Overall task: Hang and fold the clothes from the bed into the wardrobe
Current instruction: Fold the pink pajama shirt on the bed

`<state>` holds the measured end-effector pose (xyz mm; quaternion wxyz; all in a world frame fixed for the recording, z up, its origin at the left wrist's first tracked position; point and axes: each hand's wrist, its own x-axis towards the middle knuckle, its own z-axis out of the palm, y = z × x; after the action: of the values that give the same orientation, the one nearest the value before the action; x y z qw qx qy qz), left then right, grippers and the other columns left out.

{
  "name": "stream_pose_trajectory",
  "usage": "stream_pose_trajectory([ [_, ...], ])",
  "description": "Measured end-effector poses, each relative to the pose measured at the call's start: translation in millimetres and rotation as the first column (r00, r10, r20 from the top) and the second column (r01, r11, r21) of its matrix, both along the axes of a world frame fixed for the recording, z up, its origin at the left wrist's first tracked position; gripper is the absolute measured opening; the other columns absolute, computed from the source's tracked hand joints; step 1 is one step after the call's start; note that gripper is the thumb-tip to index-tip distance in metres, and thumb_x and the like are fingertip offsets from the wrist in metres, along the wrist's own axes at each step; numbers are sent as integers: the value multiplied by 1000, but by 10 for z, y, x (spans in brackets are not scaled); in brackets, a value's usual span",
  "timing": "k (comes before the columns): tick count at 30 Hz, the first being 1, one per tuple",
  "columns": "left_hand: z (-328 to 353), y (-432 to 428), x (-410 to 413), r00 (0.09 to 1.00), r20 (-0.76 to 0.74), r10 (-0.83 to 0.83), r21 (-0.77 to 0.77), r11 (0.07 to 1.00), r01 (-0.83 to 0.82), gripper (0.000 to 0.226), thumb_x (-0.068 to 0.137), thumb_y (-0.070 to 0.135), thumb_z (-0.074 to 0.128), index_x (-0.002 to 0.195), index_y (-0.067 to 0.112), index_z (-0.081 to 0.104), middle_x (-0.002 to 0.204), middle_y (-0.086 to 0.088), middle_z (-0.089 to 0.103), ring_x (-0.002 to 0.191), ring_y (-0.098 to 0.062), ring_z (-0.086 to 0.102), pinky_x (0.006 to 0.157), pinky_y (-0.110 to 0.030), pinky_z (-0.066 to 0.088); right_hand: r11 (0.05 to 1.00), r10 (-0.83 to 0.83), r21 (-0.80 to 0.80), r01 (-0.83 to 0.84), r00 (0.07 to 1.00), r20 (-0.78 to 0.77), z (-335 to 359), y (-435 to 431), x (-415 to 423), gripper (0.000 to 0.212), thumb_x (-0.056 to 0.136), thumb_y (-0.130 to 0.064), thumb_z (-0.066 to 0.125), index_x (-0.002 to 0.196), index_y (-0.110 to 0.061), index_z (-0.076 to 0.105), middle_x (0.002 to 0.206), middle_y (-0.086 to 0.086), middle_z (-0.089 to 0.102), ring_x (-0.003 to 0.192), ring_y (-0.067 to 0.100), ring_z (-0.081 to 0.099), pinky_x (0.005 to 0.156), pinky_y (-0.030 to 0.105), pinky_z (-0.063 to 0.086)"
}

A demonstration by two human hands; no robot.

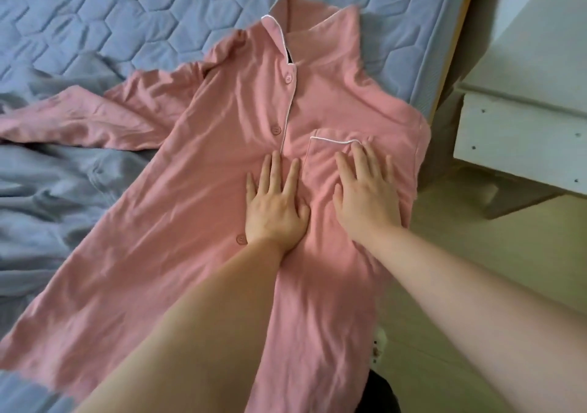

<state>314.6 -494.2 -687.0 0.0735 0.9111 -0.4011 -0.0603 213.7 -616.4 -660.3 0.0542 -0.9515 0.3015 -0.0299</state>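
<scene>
A pink buttoned pyjama shirt (pixel 222 145) with white piping lies face up on the bed, collar toward the far side. Its left sleeve stretches out to the left; its right side is folded in along the bed's edge. My left hand (pixel 274 204) lies flat, fingers straight, on the shirt's front beside the button line. Flat as well, my right hand (pixel 365 193) presses on the chest pocket. Neither hand grips the cloth.
The blue quilted mattress (pixel 127 15) carries a grey-blue garment (pixel 47 196) crumpled at the left, partly under the pink sleeve. A white cabinet (pixel 521 133) stands right of the bed, with pale floor (pixel 444 238) between.
</scene>
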Motion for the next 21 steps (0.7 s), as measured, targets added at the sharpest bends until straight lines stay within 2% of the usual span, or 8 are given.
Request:
stream_pose_trajectory([
  [2, 10, -10, 19, 1000, -13, 5, 10, 1000, -5, 75, 77, 37, 29, 151, 24, 25, 159, -12, 14, 147, -25, 9, 116, -53, 8, 999, -2, 41, 6, 996, -93, 29, -92, 21, 56, 87, -32, 36, 135, -8, 49, 143, 14, 45, 135, 33, 38, 109, 51, 31],
  [4, 18, -13, 37, 1000, -31, 4, 22, 1000, -3, 74, 76, 37, 33, 149, 23, 30, 158, -12, 17, 147, -27, 13, 114, -55, 11, 997, 24, 72, -11, 984, -174, 51, -178, 38, 61, 81, -36, 28, 127, -5, 55, 131, 13, 55, 121, 33, 50, 100, 46, 41],
  [6, 32, -15, 47, 999, -47, -6, 40, 999, 8, 73, 76, 36, 35, 148, 21, 34, 158, -14, 19, 146, -28, 16, 113, -57, 13, 997, 64, 65, -51, 977, -202, 112, -261, 126, 58, 77, -37, 29, 115, -5, 59, 116, 13, 59, 107, 33, 53, 89, 43, 45],
  [8, 47, -23, 51, 998, -64, -10, 60, 998, 14, 72, 76, 35, 37, 146, 19, 37, 156, -16, 22, 145, -29, 20, 112, -59, 15, 993, 100, 94, -78, 963, -252, 192, -351, 246, 48, 76, -39, 37, 108, -9, 57, 110, 10, 56, 105, 32, 51, 84, 40, 44],
  [11, 69, -40, 67, 998, -67, 0, 81, 997, 5, 71, 75, 36, 39, 143, 17, 42, 154, -18, 29, 141, -31, 30, 111, -59, 19, 972, 193, 203, -117, 889, -415, 281, -522, 465, 46, 79, -44, 53, 115, -16, 47, 121, 4, 47, 117, 27, 41, 89, 40, 40],
  [15, 172, -120, 65, 992, -112, 52, 99, 994, -41, 66, 72, 36, 41, 134, 15, 53, 147, -19, 40, 134, -32, 40, 108, -59, 28, 913, 309, 398, -94, 794, -523, 408, -775, 717, 55, 79, -44, 60, 123, -14, 44, 129, 6, 42, 123, 29, 36, 98, 41, 37],
  [18, 344, -323, 100, 981, -127, 150, 66, 988, -142, 51, 69, 35, 42, 110, 15, 64, 125, -16, 56, 111, -35, 52, 93, -52, 39, 863, 391, 498, -89, 741, -546, 480, -911, 756, 47, 81, -36, 60, 121, -13, 46, 127, 8, 42, 122, 30, 38, 101, 39, 36],
  [21, 497, -522, 177, 943, -130, 305, 25, 952, -305, 37, 67, 34, 38, 87, 14, 62, 100, -10, 57, 89, -32, 53, 80, -43, 40, 803, 467, 588, -91, 709, -528, 563, -1049, 793, 27, 82, -26, 58, 107, -17, 53, 119, 7, 48, 116, 28, 45, 98, 32, 36],
])
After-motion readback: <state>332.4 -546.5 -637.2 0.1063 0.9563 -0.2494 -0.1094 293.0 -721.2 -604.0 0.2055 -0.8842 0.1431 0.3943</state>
